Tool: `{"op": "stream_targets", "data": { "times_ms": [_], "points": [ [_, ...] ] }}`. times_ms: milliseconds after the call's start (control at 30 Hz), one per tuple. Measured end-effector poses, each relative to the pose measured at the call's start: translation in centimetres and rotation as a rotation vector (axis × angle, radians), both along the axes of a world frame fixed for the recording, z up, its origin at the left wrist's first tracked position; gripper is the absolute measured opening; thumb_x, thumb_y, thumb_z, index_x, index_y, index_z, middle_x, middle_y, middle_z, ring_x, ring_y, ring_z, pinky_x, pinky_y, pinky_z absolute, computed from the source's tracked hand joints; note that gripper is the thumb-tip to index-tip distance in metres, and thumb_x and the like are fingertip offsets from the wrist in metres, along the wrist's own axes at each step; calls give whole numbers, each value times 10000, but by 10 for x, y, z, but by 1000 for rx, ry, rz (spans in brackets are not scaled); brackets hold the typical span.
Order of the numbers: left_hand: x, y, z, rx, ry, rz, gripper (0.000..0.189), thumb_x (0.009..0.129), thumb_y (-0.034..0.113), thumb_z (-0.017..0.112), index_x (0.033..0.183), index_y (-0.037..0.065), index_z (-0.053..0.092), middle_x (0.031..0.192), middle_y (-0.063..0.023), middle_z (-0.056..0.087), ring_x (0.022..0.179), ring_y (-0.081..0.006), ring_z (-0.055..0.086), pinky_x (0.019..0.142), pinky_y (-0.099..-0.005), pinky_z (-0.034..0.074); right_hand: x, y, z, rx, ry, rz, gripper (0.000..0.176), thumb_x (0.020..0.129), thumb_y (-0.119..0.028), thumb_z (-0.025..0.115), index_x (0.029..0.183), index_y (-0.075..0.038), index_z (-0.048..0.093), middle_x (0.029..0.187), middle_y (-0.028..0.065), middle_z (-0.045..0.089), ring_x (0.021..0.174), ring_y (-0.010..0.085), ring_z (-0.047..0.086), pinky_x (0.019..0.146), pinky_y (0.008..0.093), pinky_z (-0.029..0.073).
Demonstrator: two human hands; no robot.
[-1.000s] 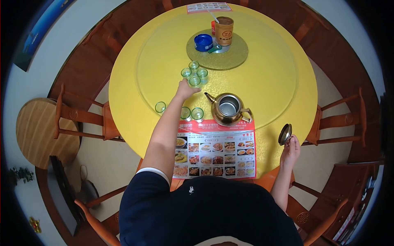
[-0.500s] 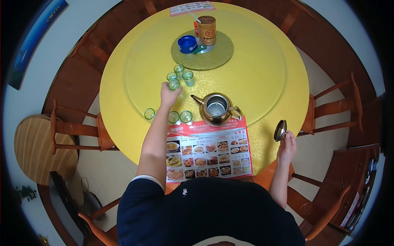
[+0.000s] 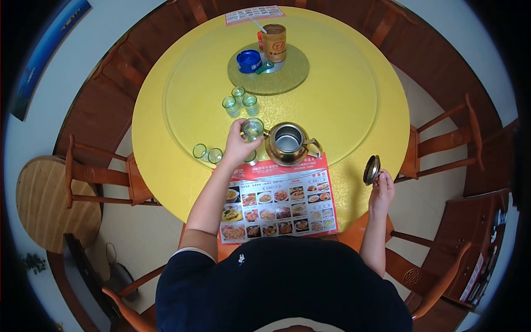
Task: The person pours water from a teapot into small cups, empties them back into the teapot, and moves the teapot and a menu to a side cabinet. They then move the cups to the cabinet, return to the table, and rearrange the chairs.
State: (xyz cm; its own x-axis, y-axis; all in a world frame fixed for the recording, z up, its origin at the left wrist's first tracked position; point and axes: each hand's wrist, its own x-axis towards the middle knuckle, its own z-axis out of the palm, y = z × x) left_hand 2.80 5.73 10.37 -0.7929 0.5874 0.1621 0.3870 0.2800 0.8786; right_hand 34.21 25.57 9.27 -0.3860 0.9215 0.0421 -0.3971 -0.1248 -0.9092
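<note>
My left hand (image 3: 241, 145) grips a small glass (image 3: 253, 128) in front of the spout of the brass teapot (image 3: 287, 145), whose top is uncovered. Held in my right hand (image 3: 383, 191) is the round metal lid (image 3: 372, 170), tilted on edge right of the teapot. Beyond my left hand, three glasses (image 3: 250, 104) stand grouped on the yellow table (image 3: 332, 72). Nearer me, two glasses (image 3: 199, 151) show left of my left wrist, and another (image 3: 250, 159) is partly hidden behind that hand.
A printed menu (image 3: 276, 207) lies at the near table edge. Farther back, a round turntable (image 3: 298, 77) bears a blue ashtray (image 3: 249, 61), a green-handled opener (image 3: 265, 67) and a wooden container (image 3: 275, 44). Wooden chairs (image 3: 99, 174) surround the table.
My left hand has moved right and toward me with the glass, from the grouped glasses to the teapot's spout. My right hand still holds the lid. The view has shifted slightly.
</note>
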Motion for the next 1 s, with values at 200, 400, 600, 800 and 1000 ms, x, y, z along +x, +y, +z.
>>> {"op": "stream_targets", "data": {
  "times_ms": [200, 400, 600, 800, 1000],
  "points": [
    [11, 12, -9, -82, 47, -107, 581, 578, 189, 680, 1047, -21, 408, 1005, -177, 475, 928, -274, 491, 802, -325, 399, 13, -1, 4, 12, 0, -27, 154, 827, -99, 457, 910, 13, 522, 744, 14, 499, 674, 76, 422, 643, 205, 351],
    [23, 20, -1, -157, 202, -112, 563, 578, 171, 647, 1048, -36, 416, 1028, -202, 462, 961, -312, 462, 836, -341, 375, 21, 0, 2, 8, 6, -41, 149, 827, -98, 458, 907, 12, 520, 743, 15, 499, 679, 78, 440, 646, 211, 362],
    [18, 23, -6, -190, 301, -191, 548, 577, 150, 629, 1050, -36, 425, 1028, -196, 459, 977, -325, 436, 856, -354, 353, 24, 4, -3, 14, 12, -60, 153, 825, -98, 462, 913, 14, 518, 754, 17, 503, 681, 80, 443, 663, 216, 369],
    [19, 25, -6, -216, 334, -191, 547, 575, 142, 625, 1055, -30, 426, 1031, -192, 455, 973, -332, 424, 861, -358, 343, 24, 4, 1, 9, 13, -46, 158, 824, -106, 469, 909, 17, 519, 760, 17, 504, 682, 79, 440, 667, 217, 367],
    [20, 27, -1, -245, 379, -214, 536, 580, 131, 618, 1056, -27, 430, 1033, -188, 452, 982, -332, 409, 863, -354, 338, 25, 5, -1, 11, 14, -46, 159, 824, -111, 470, 911, 14, 517, 771, 17, 506, 683, 77, 438, 670, 214, 365]
  ]
}}
